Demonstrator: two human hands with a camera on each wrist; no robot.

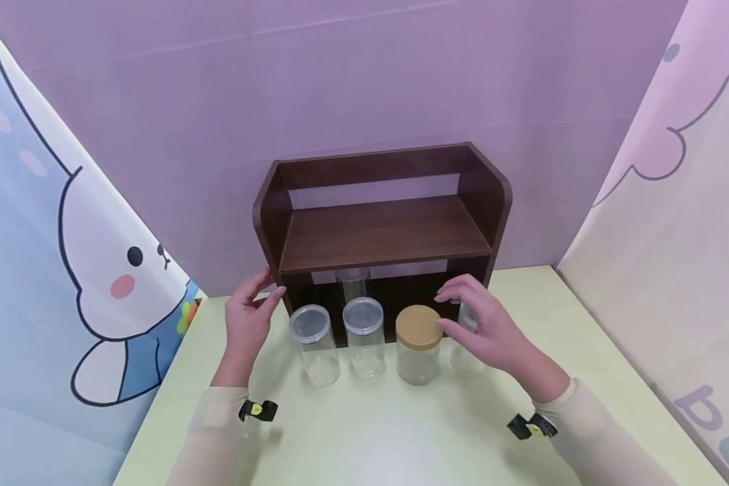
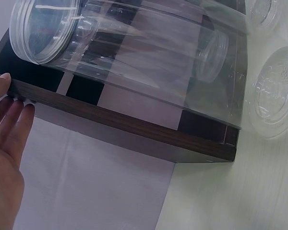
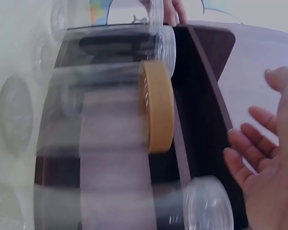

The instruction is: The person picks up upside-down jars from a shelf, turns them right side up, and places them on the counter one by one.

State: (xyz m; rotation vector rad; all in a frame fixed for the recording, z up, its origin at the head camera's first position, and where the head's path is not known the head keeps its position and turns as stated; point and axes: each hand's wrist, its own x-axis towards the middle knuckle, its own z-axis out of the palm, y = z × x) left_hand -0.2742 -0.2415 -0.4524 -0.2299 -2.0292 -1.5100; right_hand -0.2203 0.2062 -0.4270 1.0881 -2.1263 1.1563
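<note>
A dark brown two-tier desk shelf [image 1: 389, 233] stands against the purple backdrop. My left hand [image 1: 250, 314] holds the front edge of its left side panel, thumb at the front and fingers along the outer face. My right hand [image 1: 489, 324] hovers over the right end of the jar row with fingers spread, holding nothing. Before the shelf stand a clear jar with a translucent lid [image 1: 314, 344], a second like it [image 1: 364, 337], and a jar with a tan lid [image 1: 418, 344]. Another clear jar [image 1: 466, 358] is partly hidden under my right hand.
One more clear jar [image 1: 355, 283] stands inside the lower compartment, behind the row. The pale table [image 1: 364, 439] extends in front of the jars. Printed cartoon curtains [image 1: 109, 270] hang on both sides.
</note>
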